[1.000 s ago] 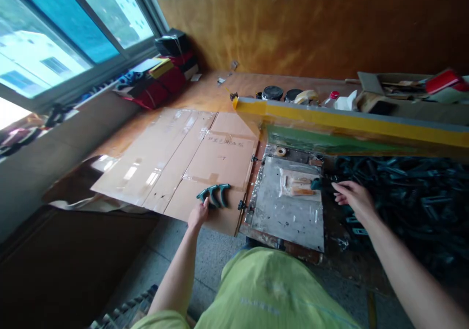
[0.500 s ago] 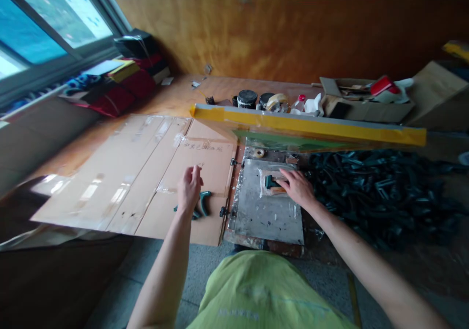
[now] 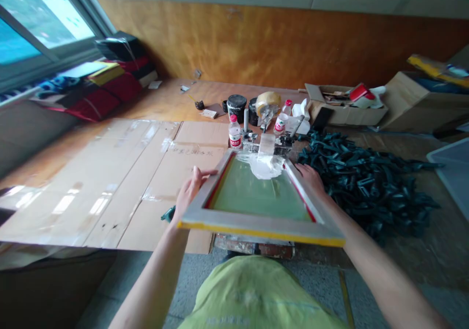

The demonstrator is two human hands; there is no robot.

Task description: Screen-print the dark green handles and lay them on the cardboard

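A screen printing frame with pale green mesh slopes down toward me over the work spot. White ink lies on the far end of its mesh, by a pale squeegee. My left hand is closed on the frame's left side, fingers at its edge. On the opposite side my right hand grips the right rail, its fingers partly hidden. Just left of the frame a dark green plastic part rests on the cardboard sheet. The plate under the frame is mostly hidden.
A large heap of dark green plastic parts spreads on the right. Behind the frame stand a red-capped bottle, a second bottle and a black tub. An open cardboard box sits at the back right.
The printing frame has come down from its raised position and covers the plate. My right hand has left the small part on the plate; both hands are now at the frame's sides.
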